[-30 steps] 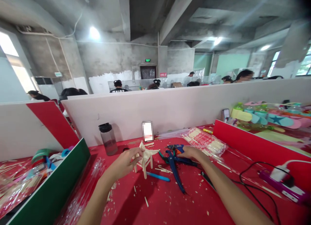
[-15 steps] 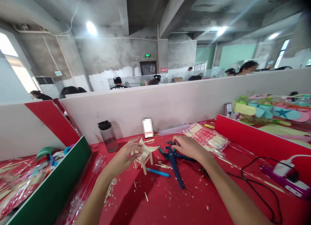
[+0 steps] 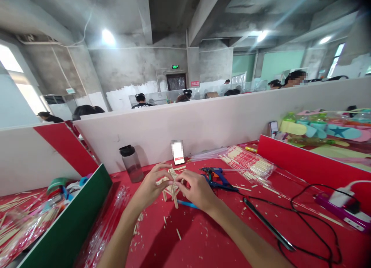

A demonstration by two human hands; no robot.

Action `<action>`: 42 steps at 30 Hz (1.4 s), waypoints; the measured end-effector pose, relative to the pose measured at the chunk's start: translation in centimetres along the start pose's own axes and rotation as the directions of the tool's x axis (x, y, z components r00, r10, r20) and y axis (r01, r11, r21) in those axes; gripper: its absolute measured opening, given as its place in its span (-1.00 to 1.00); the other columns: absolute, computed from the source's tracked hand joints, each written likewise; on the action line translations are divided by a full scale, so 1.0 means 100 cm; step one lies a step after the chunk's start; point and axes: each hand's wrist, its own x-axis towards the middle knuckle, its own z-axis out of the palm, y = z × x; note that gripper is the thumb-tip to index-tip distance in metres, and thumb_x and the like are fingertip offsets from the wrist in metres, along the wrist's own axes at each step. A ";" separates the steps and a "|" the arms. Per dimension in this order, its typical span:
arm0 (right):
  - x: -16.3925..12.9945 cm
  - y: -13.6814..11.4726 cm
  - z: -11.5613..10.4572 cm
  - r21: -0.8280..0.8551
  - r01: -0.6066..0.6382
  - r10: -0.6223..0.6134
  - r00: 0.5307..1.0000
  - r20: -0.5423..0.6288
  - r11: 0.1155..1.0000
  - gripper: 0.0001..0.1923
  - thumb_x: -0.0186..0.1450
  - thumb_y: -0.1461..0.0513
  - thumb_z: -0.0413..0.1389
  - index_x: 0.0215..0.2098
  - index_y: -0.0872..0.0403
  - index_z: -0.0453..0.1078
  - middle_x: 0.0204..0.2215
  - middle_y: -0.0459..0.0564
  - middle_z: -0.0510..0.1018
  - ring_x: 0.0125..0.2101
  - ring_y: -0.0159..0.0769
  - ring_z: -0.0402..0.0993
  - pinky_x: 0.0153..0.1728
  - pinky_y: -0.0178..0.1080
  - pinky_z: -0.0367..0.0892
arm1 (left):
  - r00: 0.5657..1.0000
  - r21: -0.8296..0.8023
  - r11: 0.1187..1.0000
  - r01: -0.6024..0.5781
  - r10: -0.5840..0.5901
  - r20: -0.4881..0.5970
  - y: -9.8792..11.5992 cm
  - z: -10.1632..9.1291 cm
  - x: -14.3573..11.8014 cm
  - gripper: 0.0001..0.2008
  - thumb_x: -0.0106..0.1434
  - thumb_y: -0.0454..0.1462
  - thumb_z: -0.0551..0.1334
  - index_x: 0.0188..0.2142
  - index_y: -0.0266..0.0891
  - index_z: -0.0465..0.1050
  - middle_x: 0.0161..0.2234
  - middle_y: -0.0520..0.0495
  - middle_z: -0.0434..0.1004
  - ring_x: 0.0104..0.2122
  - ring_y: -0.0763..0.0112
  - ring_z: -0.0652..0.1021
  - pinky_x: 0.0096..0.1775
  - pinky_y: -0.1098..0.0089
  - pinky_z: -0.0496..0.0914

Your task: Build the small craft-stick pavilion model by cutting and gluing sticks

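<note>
A small model built of pale wooden sticks (image 3: 175, 200) stands on legs on the red table, partly covered by my hands. My left hand (image 3: 155, 181) is at its left side, thumb and forefinger pinched together near its top. From the right, my right hand (image 3: 194, 187) meets it there, fingertips also pinched. Whatever lies between the fingertips is too small to make out. A blue pen (image 3: 188, 204) lies under my right hand. Behind that hand are a blue glue gun (image 3: 222, 176) and blue-handled pliers-like cutters (image 3: 224, 186), partly hidden.
A dark water bottle (image 3: 131, 165) and a phone (image 3: 177, 154) stand by the white partition (image 3: 203, 125). Packed sticks (image 3: 252, 161) lie at the right back. A black bar-shaped tool (image 3: 268, 223), cables and a purple power strip (image 3: 342, 212) occupy the right. Wood scraps litter the table.
My right hand has moved left from the glue gun and cutters to the stick model, its fingertips now beside the left hand's. My left hand's fingers have closed to a pinch.
</note>
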 end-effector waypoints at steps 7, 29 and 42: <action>-0.002 0.001 0.007 -0.061 0.018 -0.018 1.000 -0.008 0.998 -0.84 0.44 0.17 0.12 -0.26 0.03 0.49 -0.34 -0.02 0.60 -0.34 -0.28 0.51 -0.26 -0.30 0.32 | 0.999 -0.017 1.000 -0.005 0.005 -0.035 -0.004 0.005 0.001 -0.78 0.37 -0.10 0.26 -0.31 -0.15 0.57 0.11 -0.21 0.45 0.20 0.08 0.39 0.24 0.06 0.26; -0.021 0.019 0.038 -0.171 0.000 -0.002 1.000 -0.013 0.985 -0.86 0.29 0.37 0.18 -0.41 0.05 0.40 -0.44 -0.06 0.57 -0.39 -0.28 0.52 -0.34 -0.31 0.29 | 0.964 0.131 0.958 0.253 -0.239 -0.112 -0.041 0.021 -0.002 -0.72 0.37 -0.14 0.15 -0.03 -0.16 0.51 -0.03 -0.15 0.64 -0.08 0.15 0.63 -0.09 0.29 0.49; -0.022 0.023 0.041 -0.158 0.011 -0.012 1.000 -0.002 0.987 -0.85 0.32 0.37 0.18 -0.39 0.04 0.40 -0.41 -0.07 0.57 -0.37 -0.28 0.52 -0.31 -0.30 0.31 | 0.968 0.066 0.970 0.235 -0.227 -0.106 -0.046 0.022 -0.002 -0.73 0.35 -0.14 0.16 -0.05 -0.16 0.51 -0.04 -0.17 0.65 -0.04 0.18 0.62 -0.10 0.32 0.50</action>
